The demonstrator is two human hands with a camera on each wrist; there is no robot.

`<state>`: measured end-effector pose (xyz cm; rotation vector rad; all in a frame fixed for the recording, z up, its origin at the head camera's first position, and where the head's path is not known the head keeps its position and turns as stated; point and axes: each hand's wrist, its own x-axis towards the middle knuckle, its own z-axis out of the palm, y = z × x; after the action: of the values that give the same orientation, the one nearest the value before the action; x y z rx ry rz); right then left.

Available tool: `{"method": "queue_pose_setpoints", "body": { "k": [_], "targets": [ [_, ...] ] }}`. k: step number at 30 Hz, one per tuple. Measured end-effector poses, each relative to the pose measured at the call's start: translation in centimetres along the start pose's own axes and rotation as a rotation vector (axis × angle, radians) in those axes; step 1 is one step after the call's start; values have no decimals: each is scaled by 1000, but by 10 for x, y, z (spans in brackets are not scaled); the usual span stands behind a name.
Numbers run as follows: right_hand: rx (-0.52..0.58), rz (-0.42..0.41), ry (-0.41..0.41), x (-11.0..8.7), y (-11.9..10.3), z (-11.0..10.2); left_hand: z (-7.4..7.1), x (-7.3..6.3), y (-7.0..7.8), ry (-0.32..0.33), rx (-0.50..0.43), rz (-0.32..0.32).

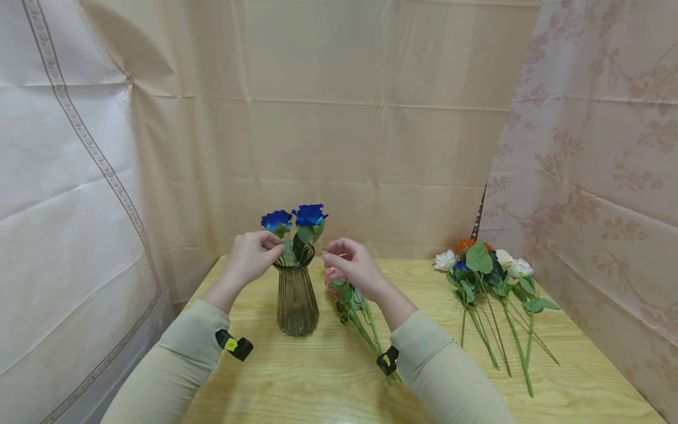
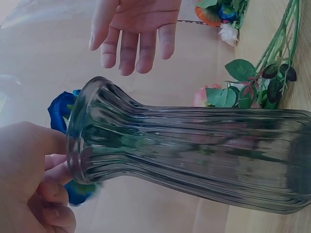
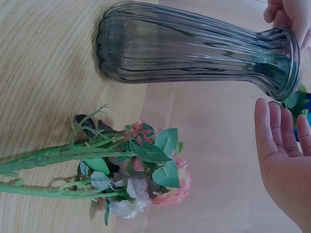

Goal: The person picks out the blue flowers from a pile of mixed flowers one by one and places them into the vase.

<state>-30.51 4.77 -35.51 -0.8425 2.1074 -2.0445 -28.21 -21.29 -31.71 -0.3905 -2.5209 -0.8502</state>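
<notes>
Two blue roses (image 1: 310, 215) stand in a ribbed, smoky glass vase (image 1: 298, 300). My left hand (image 1: 253, 258) is at the left of the vase's mouth, fingers curled, and appears to pinch the left rose just under its bloom. In the left wrist view the vase rim hides part of those fingertips. On the other side of the rim, my right hand (image 1: 354, 266) hovers apart from the glass. The left wrist view shows this right hand (image 2: 141, 39) with loosely extended fingers and nothing held. Leaves and stems are visible through the vase neck (image 3: 274, 63).
Pink and white flowers (image 3: 146, 189) with long green stems lie on the wooden table (image 1: 296, 377) right of the vase. Farther right lies a bunch of white, orange and blue flowers (image 1: 479, 259). Cloth curtains (image 1: 371, 135) hang behind and at both sides.
</notes>
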Motion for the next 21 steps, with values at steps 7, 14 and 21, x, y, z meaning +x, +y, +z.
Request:
{"method": "queue_pose_setpoints", "body": {
  "k": [7,14,21],
  "targets": [
    [-20,-20,2,-1,-7,-5,-4,-2,2,72,-10,30],
    [-21,-64,-1,-5,-21,-12,-10,-4,5,176,-67,62],
    [-33,-87,0,-9,-29,-21,-11,-14,-1,229,-112,66]
  ]
}}
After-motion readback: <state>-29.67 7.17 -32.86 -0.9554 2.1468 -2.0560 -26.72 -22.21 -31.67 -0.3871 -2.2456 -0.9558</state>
